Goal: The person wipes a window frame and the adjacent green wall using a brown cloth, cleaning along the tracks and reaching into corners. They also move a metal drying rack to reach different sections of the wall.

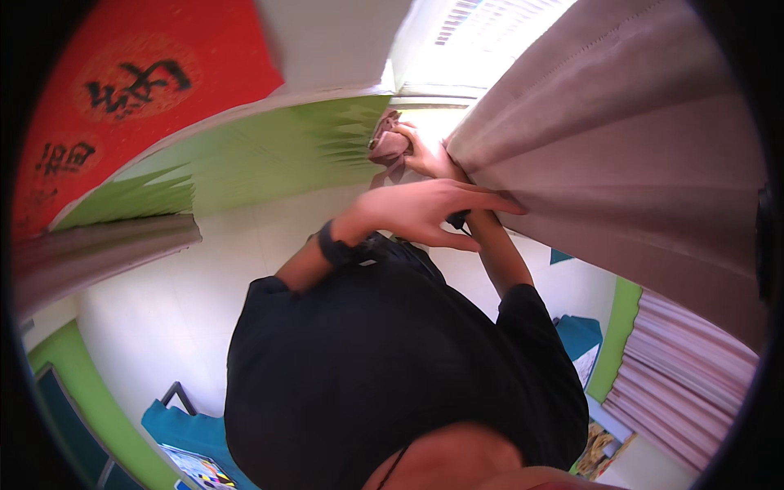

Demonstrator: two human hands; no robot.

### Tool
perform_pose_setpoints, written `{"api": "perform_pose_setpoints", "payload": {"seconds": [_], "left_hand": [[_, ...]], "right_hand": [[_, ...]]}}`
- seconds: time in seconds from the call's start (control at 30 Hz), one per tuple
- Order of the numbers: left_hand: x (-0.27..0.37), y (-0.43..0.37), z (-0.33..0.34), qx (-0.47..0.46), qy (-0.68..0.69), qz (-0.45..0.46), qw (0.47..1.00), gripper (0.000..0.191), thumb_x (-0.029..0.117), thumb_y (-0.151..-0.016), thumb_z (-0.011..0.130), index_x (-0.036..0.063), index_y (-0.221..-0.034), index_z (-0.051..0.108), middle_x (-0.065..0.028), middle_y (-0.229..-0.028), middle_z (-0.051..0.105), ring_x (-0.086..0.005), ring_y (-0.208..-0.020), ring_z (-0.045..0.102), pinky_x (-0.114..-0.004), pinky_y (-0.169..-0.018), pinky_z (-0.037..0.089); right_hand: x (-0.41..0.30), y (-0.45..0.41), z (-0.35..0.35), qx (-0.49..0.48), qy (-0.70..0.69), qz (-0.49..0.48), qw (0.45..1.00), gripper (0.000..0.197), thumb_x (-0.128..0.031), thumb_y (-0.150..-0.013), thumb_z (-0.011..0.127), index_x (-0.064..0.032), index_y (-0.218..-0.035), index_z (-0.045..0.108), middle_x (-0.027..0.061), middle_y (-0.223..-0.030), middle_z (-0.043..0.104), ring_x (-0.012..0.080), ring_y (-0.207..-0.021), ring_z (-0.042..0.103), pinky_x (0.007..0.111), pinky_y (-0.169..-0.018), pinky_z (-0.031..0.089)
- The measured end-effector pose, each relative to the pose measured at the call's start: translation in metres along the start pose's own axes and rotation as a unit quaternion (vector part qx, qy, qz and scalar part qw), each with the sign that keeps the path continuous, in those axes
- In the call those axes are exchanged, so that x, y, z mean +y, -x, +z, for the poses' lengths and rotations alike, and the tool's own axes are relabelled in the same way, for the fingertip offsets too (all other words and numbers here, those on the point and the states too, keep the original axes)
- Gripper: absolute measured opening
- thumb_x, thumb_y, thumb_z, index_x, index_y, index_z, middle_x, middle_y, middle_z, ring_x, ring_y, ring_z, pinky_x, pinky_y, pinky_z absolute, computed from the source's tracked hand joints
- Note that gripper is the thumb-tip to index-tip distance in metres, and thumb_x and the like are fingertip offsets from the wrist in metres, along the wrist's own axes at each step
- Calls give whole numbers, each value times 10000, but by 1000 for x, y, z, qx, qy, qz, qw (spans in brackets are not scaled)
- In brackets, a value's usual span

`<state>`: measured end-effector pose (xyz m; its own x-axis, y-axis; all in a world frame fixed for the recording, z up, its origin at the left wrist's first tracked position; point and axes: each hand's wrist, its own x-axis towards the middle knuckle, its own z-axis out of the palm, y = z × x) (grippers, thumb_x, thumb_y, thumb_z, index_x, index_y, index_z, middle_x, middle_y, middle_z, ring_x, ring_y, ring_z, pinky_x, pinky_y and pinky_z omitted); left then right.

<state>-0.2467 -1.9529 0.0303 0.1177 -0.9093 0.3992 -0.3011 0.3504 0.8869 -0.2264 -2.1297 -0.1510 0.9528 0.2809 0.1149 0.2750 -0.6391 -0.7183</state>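
Observation:
My right hand (425, 150) reaches forward beside the bright window and is closed on a bunched mauve cloth (391, 144). My left hand (432, 211) crosses over my right forearm, palm down, its thumb apart from its fingers. Its fingertips reach the edge of the large mauve curtain (612, 153) on the right; whether they press on it cannot be told. Black bands are on both wrists. The lower end of the bunched cloth is partly hidden behind my left hand.
A window (484, 49) with bars is at the top. On the left are a red sheet (239, 49) with black writing and a green wall section (263, 153). Another pink curtain (686, 367) hangs at lower right. Teal-covered furniture (196, 432) stands at lower left.

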Motion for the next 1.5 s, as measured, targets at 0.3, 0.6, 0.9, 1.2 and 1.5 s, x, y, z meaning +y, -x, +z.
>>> {"api": "perform_pose_setpoints", "payload": {"seconds": [0.3, 0.6, 0.9, 1.2, 1.5], "left_hand": [[-83, -28, -17, 198, -183, 21, 963, 922, 210, -794, 802, 162, -1573, 313, -185, -1640, 222, -373, -1515, 221, -468, -1221, 241], [-112, -32, -59, 275, -318, -10, 907, 700, 189, -843, 754, 98, -1476, 470, -299, -1596, 243, -461, -1488, 239, -500, -1195, 262], [-139, -34, -47, 260, -432, -43, 862, 431, 150, -865, 712, 84, -1280, 615, -261, -1613, 251, -451, -1490, 243, -521, -1191, 266], [-174, -31, -34, 59, -498, -161, 850, 325, 266, -920, 670, 55, -1167, 674, -247, -1466, 496, -414, -1365, 455, -524, -1129, 352], [-181, -111, 42, -308, -235, -300, 872, 492, 388, -962, 617, -9, -1248, 657, -252, -1185, 673, -394, -1129, 633, -445, -982, 486]], "right_hand": [[-21, 8, 64, 164, 187, -46, 967, 462, -165, -869, 654, -49, -1309, 576, 145, -1389, 557, 302, -1246, 550, 426, -1042, 449], [-14, 57, 65, 101, -16, 36, 994, 575, -23, -638, 708, -92, -1200, 607, 172, -1147, 617, 410, -1073, 598, 476, -915, 485], [55, 287, 103, 254, -205, 480, 815, 477, -197, -691, 718, -91, -1156, 709, 103, -1065, 748, 245, -991, 709, 348, -905, 538], [43, 439, 208, 485, -432, 656, 385, 434, -283, -810, 706, 45, -1086, 641, 91, -817, 663, 187, -598, 602, 305, -495, 449], [54, 430, 177, 521, -469, 586, 407, 426, -345, -866, 683, -27, -1146, 650, 77, -931, 698, 177, -765, 672, 312, -669, 542]]}}
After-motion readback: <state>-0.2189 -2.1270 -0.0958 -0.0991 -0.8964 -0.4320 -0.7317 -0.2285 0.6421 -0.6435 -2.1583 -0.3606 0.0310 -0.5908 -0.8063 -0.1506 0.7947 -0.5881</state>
